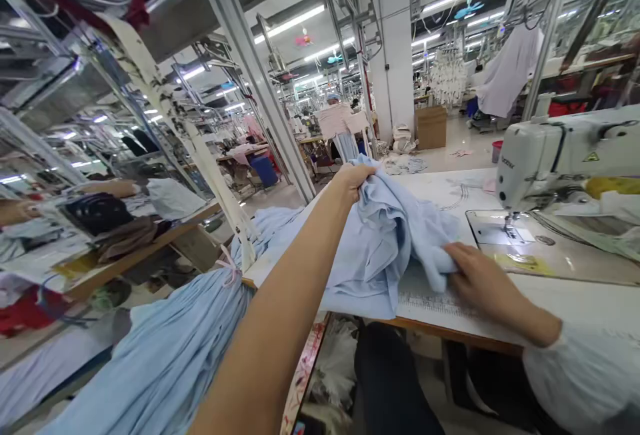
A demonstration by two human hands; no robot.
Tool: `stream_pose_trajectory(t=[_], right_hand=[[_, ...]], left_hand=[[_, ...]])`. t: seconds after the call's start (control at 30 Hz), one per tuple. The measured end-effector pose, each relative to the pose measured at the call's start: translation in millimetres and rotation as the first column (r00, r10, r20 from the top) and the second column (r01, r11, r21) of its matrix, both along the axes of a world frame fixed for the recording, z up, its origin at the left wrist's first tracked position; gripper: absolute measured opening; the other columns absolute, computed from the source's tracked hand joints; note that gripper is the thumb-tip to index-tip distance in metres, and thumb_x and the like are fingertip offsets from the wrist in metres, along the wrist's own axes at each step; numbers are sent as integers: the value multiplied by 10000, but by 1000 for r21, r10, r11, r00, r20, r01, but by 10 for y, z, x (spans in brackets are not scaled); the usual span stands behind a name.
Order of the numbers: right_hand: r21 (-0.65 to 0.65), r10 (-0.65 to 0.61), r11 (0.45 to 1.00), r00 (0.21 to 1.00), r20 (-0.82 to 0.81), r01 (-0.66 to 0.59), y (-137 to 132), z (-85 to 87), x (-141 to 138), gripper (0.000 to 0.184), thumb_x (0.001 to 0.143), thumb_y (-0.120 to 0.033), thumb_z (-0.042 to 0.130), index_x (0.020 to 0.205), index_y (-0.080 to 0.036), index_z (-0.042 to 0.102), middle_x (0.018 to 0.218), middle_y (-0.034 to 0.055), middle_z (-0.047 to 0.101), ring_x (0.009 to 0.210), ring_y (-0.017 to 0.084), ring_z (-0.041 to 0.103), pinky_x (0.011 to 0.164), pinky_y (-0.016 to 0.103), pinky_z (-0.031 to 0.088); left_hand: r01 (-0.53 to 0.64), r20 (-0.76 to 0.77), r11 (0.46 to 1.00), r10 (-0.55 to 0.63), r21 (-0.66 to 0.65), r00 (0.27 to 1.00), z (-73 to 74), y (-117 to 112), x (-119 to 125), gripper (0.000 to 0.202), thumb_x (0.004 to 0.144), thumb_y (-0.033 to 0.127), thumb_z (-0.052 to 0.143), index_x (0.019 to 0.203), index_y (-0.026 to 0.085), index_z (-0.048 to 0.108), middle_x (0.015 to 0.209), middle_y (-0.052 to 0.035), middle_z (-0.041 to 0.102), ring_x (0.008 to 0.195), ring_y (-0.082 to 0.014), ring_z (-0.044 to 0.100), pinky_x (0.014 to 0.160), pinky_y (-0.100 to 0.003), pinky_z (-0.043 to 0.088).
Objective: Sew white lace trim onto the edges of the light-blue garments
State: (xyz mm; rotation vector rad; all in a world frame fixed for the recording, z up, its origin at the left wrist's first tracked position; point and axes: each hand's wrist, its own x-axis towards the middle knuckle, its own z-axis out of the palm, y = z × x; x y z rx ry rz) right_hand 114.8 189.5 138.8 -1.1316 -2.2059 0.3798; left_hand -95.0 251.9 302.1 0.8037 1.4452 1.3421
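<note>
Blue cloth (pixel 380 248) on desk (pixel 440 188), held at two points.

The cloth lies bunched on the near left corner of the desk, long axis running left to right. Its right end points toward the sewing machine (pixel 550 148), and its top fold is lifted into a peak. The left hand (pixel 353 178) is clenched on that peak. The right hand (pixel 477 282) lies on the right end, but whether it pinches or only presses cannot be told. The hands are well apart. A tied bundle (pixel 165 348) of the same blue cloth hangs off the left edge of the desk. The desk is white with a wooden rim. Beyond it are shelves (pixel 130 258) of folded fabric, a white column (pixel 397 55), a box (pixel 431 126) and rows of ceiling strip lights.
</note>
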Motion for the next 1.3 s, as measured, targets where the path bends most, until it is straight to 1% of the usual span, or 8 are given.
stream_pose_trajectory(t=[0.13, 0.27, 0.43, 0.6, 0.73, 0.93, 1.13, 1.3], right_hand=[[-46, -30, 999, 999, -39, 28, 204, 31, 336, 323, 759, -218, 397, 993, -190, 617, 817, 48, 658, 744, 225, 604, 671, 331, 471], [-94, 9, 996, 998, -58, -14, 244, 46, 436, 303, 768, -258, 415, 977, -198, 626, 765, 19, 647, 720, 207, 600, 652, 308, 487], [-109, 30, 993, 997, -69, -37, 192, 50, 357, 349, 786, -258, 434, 1083, -213, 611, 894, 30, 686, 801, 215, 627, 710, 325, 502], [-106, 84, 991, 996, -39, -88, 71, 147, 233, 381, 838, -259, 426, 1190, -220, 567, 1028, 45, 683, 895, 229, 638, 785, 363, 500], [-82, 140, 987, 990, -9, -140, -2, 177, 113, 390, 850, -256, 416, 1208, -222, 566, 1121, 52, 663, 984, 235, 626, 840, 378, 491], [-61, 157, 986, 986, 52, -154, 6, 70, 8, 394, 856, -285, 426, 1215, -208, 569, 1157, 65, 647, 1030, 246, 609, 889, 415, 474], [-30, 150, 989, 986, 72, -148, 9, -24, -3, 401, 855, -297, 404, 1212, -223, 573, 1184, 74, 633, 1047, 277, 597, 901, 471, 462], [2, 118, 993, 992, 35, -118, 35, -136, 60, 361, 845, -301, 421, 1152, -329, 608, 1159, 55, 652, 1027, 289, 618, 878, 453, 493]], left_hand=[[21, -5, 999, -22, -24, 1000, -28, 8, -64, 304, 891, 313, 564, 1150, 155, 553, 1114, -72, 603, 914, -181, 621, 759, -369, 542], [53, -15, 998, -54, -34, 998, -29, 15, -97, 316, 891, 315, 563, 1164, 155, 547, 1136, -78, 596, 936, -188, 617, 778, -384, 537], [69, -53, 995, -73, -77, 996, -42, -48, -207, 280, 891, 301, 565, 1125, 147, 563, 1077, -66, 613, 873, -166, 625, 726, -344, 547], [34, -103, 991, -47, -126, 994, -99, -178, -485, 268, 889, 293, 569, 1111, 143, 569, 1064, -65, 615, 861, -161, 625, 716, -334, 547], [14, -137, 988, -36, -152, 990, -198, -271, -776, 283, 888, 294, 571, 1127, 144, 564, 1092, -71, 609, 893, -172, 623, 742, -354, 545], [-3, -154, 984, -25, -179, 988, -406, -365, -1098, 295, 886, 297, 573, 1140, 148, 559, 1117, -76, 602, 925, -184, 619, 768, -376, 541], [-2, -144, 993, -15, -116, 989, -559, -406, -1186, 303, 890, 300, 567, 1156, 156, 553, 1136, -76, 597, 942, -189, 616, 785, -387, 537], [-62, -134, 998, 65, 26, 989, -698, -371, -1077, 337, 888, 303, 568, 1192, 163, 533, 1182, -84, 576, 986, -205, 603, 816, -412, 527]])
